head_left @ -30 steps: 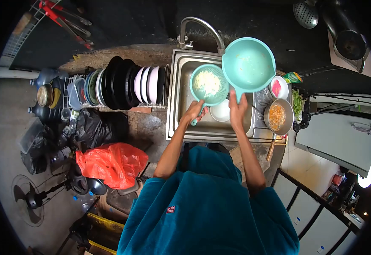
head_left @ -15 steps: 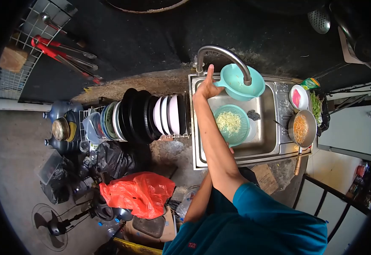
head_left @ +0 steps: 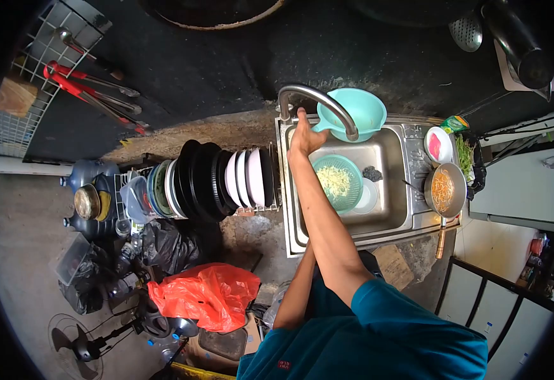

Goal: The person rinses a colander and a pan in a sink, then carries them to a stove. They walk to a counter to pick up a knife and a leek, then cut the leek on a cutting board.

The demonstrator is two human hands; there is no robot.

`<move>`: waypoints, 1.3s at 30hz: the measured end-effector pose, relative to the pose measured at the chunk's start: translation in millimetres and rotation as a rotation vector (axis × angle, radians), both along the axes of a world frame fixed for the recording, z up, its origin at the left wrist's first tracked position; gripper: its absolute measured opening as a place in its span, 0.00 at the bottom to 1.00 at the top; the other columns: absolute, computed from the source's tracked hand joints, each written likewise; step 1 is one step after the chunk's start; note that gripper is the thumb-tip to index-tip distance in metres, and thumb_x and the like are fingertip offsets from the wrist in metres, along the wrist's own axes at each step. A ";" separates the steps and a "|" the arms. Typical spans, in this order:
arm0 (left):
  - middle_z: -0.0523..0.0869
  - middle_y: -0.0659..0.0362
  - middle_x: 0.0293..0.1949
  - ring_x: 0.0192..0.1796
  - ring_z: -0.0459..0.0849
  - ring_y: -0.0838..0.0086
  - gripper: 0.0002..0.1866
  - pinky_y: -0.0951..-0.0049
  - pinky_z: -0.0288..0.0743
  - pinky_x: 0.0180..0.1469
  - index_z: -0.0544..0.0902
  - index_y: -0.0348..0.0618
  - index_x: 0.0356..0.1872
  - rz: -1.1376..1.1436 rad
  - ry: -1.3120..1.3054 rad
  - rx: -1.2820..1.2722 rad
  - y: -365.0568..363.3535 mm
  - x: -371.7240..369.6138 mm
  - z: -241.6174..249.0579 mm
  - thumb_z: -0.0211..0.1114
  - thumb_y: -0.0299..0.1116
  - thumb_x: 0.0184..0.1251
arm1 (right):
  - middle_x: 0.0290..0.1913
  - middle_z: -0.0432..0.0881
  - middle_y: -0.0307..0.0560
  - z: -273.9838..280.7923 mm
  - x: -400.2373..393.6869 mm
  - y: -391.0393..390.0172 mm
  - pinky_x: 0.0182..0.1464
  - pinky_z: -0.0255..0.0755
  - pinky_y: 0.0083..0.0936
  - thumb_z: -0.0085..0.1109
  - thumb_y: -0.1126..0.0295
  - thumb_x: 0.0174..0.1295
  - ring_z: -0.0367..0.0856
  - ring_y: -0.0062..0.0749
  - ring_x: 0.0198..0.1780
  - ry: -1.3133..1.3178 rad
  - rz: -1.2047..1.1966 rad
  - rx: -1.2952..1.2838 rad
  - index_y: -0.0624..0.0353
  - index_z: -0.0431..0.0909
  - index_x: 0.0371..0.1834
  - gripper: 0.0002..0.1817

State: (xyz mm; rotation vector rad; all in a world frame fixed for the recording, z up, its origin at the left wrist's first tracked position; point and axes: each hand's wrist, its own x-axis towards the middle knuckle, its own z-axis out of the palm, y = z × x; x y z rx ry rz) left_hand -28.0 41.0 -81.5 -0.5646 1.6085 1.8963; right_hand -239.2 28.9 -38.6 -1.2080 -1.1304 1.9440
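My right hand (head_left: 305, 138) is closed on the handle of a turquoise bowl (head_left: 360, 109), which is tilted behind the curved faucet (head_left: 320, 96) at the sink's back edge. In the sink (head_left: 388, 206), a green colander (head_left: 352, 197) holds pale shredded food (head_left: 334, 182). A dark scrubber (head_left: 372, 173) and a round whitish item (head_left: 368, 195) lie beside the colander. The left forearm (head_left: 296, 294) passes beneath my right arm, which hides my left hand.
Right of the basin are a pan (head_left: 445, 190) of orange-coloured food, a white bowl (head_left: 438, 145) with something pink, and greens (head_left: 465, 158). A dish rack (head_left: 265, 206) with plates stands left. A red bag (head_left: 207, 296) and a fan (head_left: 85, 348) are lower left.
The turquoise bowl and my right hand have moved back toward the wall, relative to the faucet. Fingers that showed at the colander's near edge are now out of sight. The whole view has shifted slightly.
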 end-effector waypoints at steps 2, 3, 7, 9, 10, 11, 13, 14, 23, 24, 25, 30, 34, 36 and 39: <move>0.74 0.59 0.16 0.14 0.69 0.76 0.20 0.73 0.63 0.16 0.77 0.37 0.26 -0.015 0.004 -0.008 -4.2 -5.4 -7.4 0.53 0.46 0.68 | 0.65 0.67 0.60 -3.2 3.7 1.3 0.64 0.62 0.36 0.73 0.62 0.45 0.68 0.46 0.64 -0.021 0.028 0.011 0.68 0.57 0.69 0.48; 0.73 0.59 0.16 0.14 0.69 0.75 0.21 0.73 0.63 0.16 0.77 0.37 0.26 -0.025 0.004 -0.010 -5.8 -6.9 -11.3 0.53 0.47 0.68 | 0.64 0.68 0.60 -6.8 5.2 3.0 0.61 0.66 0.37 0.73 0.62 0.45 0.69 0.47 0.62 -0.046 0.057 0.024 0.68 0.56 0.69 0.49; 0.73 0.58 0.15 0.12 0.68 0.74 0.22 0.72 0.62 0.14 0.76 0.37 0.27 -0.050 -0.002 -0.025 -16.2 -11.7 -29.3 0.52 0.49 0.68 | 0.51 0.76 0.55 -20.1 8.3 17.2 0.33 0.74 0.26 0.73 0.64 0.46 0.78 0.34 0.46 -0.140 0.187 -0.158 0.65 0.65 0.59 0.38; 0.72 0.58 0.15 0.12 0.68 0.74 0.23 0.71 0.62 0.13 0.76 0.36 0.27 -0.069 -0.005 -0.025 -18.6 -14.0 -38.5 0.52 0.50 0.68 | 0.45 0.78 0.50 -46.8 10.0 17.4 0.33 0.72 0.25 0.71 0.68 0.48 0.78 0.28 0.42 -0.051 0.132 -0.152 0.62 0.65 0.55 0.32; 0.72 0.58 0.15 0.11 0.68 0.73 0.24 0.71 0.62 0.13 0.76 0.36 0.27 -0.080 -0.006 -0.025 -20.1 -15.2 -43.6 0.51 0.50 0.68 | 0.44 0.78 0.49 -49.5 17.3 17.7 0.33 0.72 0.25 0.69 0.70 0.49 0.79 0.29 0.43 0.085 0.170 -0.127 0.62 0.64 0.57 0.32; 0.72 0.58 0.14 0.11 0.68 0.73 0.24 0.71 0.62 0.13 0.76 0.36 0.27 -0.091 -0.007 -0.026 -22.2 -16.4 -48.2 0.51 0.50 0.68 | 0.43 0.79 0.48 -51.4 23.1 17.8 0.34 0.72 0.24 0.67 0.72 0.51 0.79 0.29 0.44 0.221 0.209 -0.101 0.61 0.63 0.58 0.31; 0.72 0.58 0.14 0.10 0.68 0.72 0.25 0.70 0.62 0.12 0.75 0.36 0.27 -0.110 -0.002 -0.024 -25.4 -19.7 -57.7 0.51 0.51 0.68 | 0.46 0.80 0.48 -53.8 29.3 24.2 0.35 0.70 0.24 0.64 0.74 0.53 0.79 0.29 0.47 0.289 0.232 -0.062 0.61 0.62 0.59 0.30; 0.72 0.58 0.14 0.10 0.68 0.72 0.25 0.70 0.62 0.11 0.75 0.36 0.27 -0.118 -0.007 -0.020 -25.7 -16.6 -62.1 0.50 0.52 0.68 | 0.48 0.79 0.50 -55.4 36.3 30.0 0.35 0.70 0.23 0.64 0.73 0.55 0.79 0.29 0.49 0.261 0.284 -0.077 0.60 0.62 0.59 0.29; 0.64 0.59 0.11 0.08 0.62 0.72 0.24 0.69 0.59 0.12 0.71 0.32 0.21 -0.250 -0.149 0.093 -24.6 -18.0 -90.7 0.44 0.45 0.65 | 0.18 0.62 0.34 8.2 156.1 95.8 0.32 0.71 0.21 0.40 0.53 0.73 0.58 0.18 0.17 -0.030 0.618 -0.191 0.63 0.74 0.42 0.22; 0.64 0.59 0.11 0.08 0.62 0.72 0.24 0.69 0.59 0.12 0.71 0.32 0.21 -0.243 -0.154 0.094 -24.5 -15.9 -91.6 0.44 0.45 0.65 | 0.18 0.62 0.34 18.5 166.8 103.5 0.32 0.71 0.21 0.40 0.53 0.73 0.58 0.18 0.17 -0.026 0.613 -0.187 0.63 0.74 0.42 0.22; 0.64 0.59 0.11 0.08 0.61 0.72 0.24 0.69 0.59 0.12 0.71 0.32 0.21 -0.235 -0.159 0.095 -24.0 -15.6 -87.6 0.43 0.45 0.65 | 0.17 0.61 0.33 26.7 175.9 111.4 0.32 0.70 0.21 0.40 0.53 0.73 0.56 0.17 0.16 -0.067 0.696 -0.161 0.63 0.73 0.41 0.22; 0.64 0.59 0.11 0.08 0.60 0.73 0.23 0.69 0.58 0.12 0.71 0.32 0.22 -0.242 -0.131 0.120 -23.0 -16.9 -82.7 0.43 0.45 0.66 | 0.13 0.57 0.30 45.8 211.4 132.8 0.34 0.68 0.20 0.40 0.51 0.72 0.49 0.15 0.12 -0.163 0.892 -0.126 0.60 0.69 0.35 0.21; 0.63 0.60 0.10 0.08 0.60 0.73 0.24 0.69 0.59 0.13 0.71 0.33 0.22 -0.264 -0.104 0.111 -26.4 -16.0 -78.0 0.42 0.45 0.66 | 0.13 0.57 0.30 52.9 222.5 135.8 0.34 0.69 0.21 0.41 0.50 0.72 0.50 0.15 0.12 -0.197 0.883 -0.173 0.59 0.69 0.33 0.21; 0.64 0.60 0.10 0.08 0.60 0.73 0.24 0.69 0.59 0.13 0.71 0.32 0.22 -0.271 -0.086 0.093 -24.7 -18.8 -75.3 0.41 0.45 0.66 | 0.13 0.58 0.30 46.7 219.2 131.1 0.34 0.69 0.21 0.41 0.50 0.72 0.50 0.15 0.11 -0.195 0.967 -0.156 0.59 0.68 0.33 0.21; 0.64 0.59 0.10 0.08 0.60 0.73 0.24 0.69 0.59 0.13 0.71 0.32 0.22 -0.277 -0.073 0.090 -25.5 -19.7 -72.1 0.41 0.45 0.65 | 0.13 0.59 0.30 45.8 219.2 129.4 0.33 0.69 0.20 0.42 0.50 0.71 0.50 0.15 0.11 -0.137 0.877 -0.225 0.58 0.68 0.31 0.22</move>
